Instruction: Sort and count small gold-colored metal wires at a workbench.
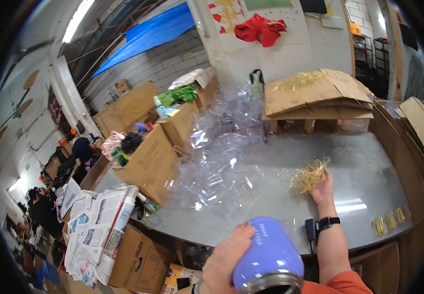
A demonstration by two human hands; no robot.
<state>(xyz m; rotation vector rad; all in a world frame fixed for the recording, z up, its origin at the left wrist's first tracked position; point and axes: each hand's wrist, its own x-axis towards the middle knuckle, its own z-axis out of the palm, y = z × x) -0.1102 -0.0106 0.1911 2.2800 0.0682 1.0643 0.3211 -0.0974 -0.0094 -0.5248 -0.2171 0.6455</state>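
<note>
My left hand (229, 255) is wrapped round the side of a purple cup (269, 252) with white stitching. The cup is held up close to me and tilted, its metal rim (273, 281) turned toward me. Farther out, over the grey table (275, 171), my right hand (322, 188) holds a loose clump of thin gold strips (312, 176) that look like twist ties. The clump partly hides its fingers. Near the table's right edge lie several small bundles of similar gold strips (391, 221).
Clear plastic pieces (217, 161) are heaped on the table's left side. Cardboard (319, 93) with more gold strips forms a raised shelf at the back. Boxes (148, 164) and newspapers (94, 225) stand left. A black adapter (312, 229) is beside my right wrist. Other people (82, 149) are at far left.
</note>
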